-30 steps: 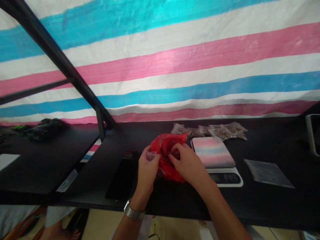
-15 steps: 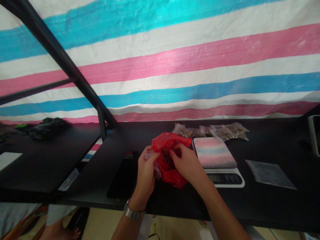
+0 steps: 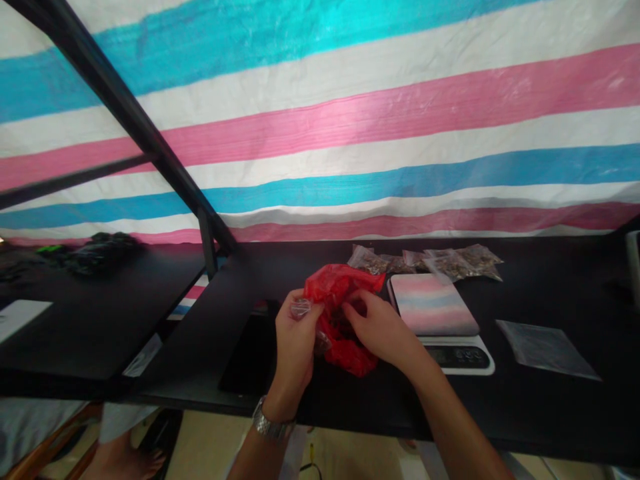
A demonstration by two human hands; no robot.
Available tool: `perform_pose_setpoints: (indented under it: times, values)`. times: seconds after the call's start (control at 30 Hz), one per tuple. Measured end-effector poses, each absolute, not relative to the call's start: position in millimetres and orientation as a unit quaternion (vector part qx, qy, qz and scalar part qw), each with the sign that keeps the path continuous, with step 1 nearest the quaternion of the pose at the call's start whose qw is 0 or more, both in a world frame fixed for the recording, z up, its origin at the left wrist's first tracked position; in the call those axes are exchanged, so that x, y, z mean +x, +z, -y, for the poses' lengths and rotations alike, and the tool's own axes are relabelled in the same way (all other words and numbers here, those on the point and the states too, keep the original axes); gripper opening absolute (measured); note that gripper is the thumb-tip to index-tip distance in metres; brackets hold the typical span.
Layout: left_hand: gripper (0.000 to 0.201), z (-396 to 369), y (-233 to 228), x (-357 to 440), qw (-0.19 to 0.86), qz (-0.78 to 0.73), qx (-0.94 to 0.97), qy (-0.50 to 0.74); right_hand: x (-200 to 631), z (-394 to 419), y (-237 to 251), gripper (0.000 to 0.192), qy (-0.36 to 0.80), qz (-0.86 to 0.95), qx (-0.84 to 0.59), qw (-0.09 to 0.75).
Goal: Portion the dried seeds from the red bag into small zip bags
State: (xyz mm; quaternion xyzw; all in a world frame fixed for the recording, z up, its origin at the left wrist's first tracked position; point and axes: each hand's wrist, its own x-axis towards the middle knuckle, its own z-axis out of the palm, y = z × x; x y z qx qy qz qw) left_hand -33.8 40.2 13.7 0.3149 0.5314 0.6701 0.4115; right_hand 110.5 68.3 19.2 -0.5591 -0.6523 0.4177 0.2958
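Just left of the scale (image 3: 435, 307): the red bag (image 3: 350, 357), crumpled, its mouth open on dark contents.
Left hand (image 3: 296, 327): at the red bag's side away from the scale, fingers pinching a small clear bag (image 3: 301, 307).
Right hand (image 3: 377, 323): between red bag and scale, fingertips inside the red bag's mouth; whether they pinch anything, I cannot tell.
Filled packets (image 3: 443, 265): in a row behind the scale, clear, with brownish bits inside.
Flat clear packet (image 3: 547, 348): on the worktop (image 3: 540, 287), right of the scale.
Black slab (image 3: 249, 353): well left of the scale, past the left hand.
Striped sheet (image 3: 375, 133): behind the scale, beyond the filled packets.
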Motion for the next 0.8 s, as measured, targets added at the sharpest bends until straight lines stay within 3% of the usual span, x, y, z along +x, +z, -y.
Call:
perform_pose_setpoints:
  times: [0.4,0.6,0.8]
  values:
    - [0.021,-38.9,11.8,-36.4,0.353,-0.577,0.353,0.647,120.1,-75.7,16.7,0.009,0.327,0.668,-0.601,0.291]
    - [0.036,-37.3,13.4,-39.9,0.308,-0.606,0.393,0.619,130.0,-77.4,23.9,0.007,0.322,0.671,-0.597,0.299]
    - [0.049,-30.5,8.4,-35.1,0.346,-0.626,0.396,0.576,130.8,-76.7,27.7,0.005,0.322,0.684,-0.591,0.282]
